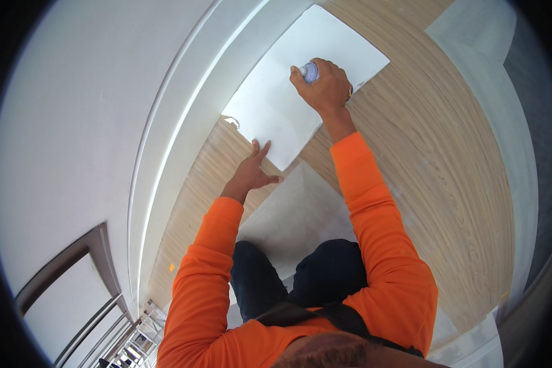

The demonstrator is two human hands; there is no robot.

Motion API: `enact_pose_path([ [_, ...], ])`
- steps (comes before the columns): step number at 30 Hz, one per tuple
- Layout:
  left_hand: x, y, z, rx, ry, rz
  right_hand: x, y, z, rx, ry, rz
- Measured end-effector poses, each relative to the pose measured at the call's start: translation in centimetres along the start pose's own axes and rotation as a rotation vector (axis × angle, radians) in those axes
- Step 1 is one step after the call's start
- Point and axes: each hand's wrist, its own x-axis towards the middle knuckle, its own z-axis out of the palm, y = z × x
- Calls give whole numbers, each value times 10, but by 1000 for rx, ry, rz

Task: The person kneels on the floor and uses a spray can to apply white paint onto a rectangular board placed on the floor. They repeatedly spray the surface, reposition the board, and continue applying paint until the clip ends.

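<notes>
right hand (329, 86): curled round a bluish container (311, 72), thumb and fingers closed on its sides
bluish container: over the middle of the white sheet (282, 104); whether it touches is hidden
left hand (251, 172): open, fingers spread, gripping nothing, fingertips at the sheet's near edge
white sheet: flat on the wood-patterned floor (435, 178), beside the pale wall (92, 122)

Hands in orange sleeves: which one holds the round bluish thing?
The right hand, curled around the bluish thing over the white sheet. The left hand is spread at the sheet's edge.
</notes>
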Motion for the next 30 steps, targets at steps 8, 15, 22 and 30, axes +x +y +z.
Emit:
enact_pose_path([
  [8,-1,0,0,22,5,-1,-3,-6,-16,113,83,-18],
  [15,0,-2,1,34,17,12,-4,-2,-1,4,35,-47],
  [22,-1,-4,2,38,5,7,-5,-11,-11,140,103,-49],
  [30,0,-6,3,48,11,20,-13,1,-12,-37,-26,3],
])
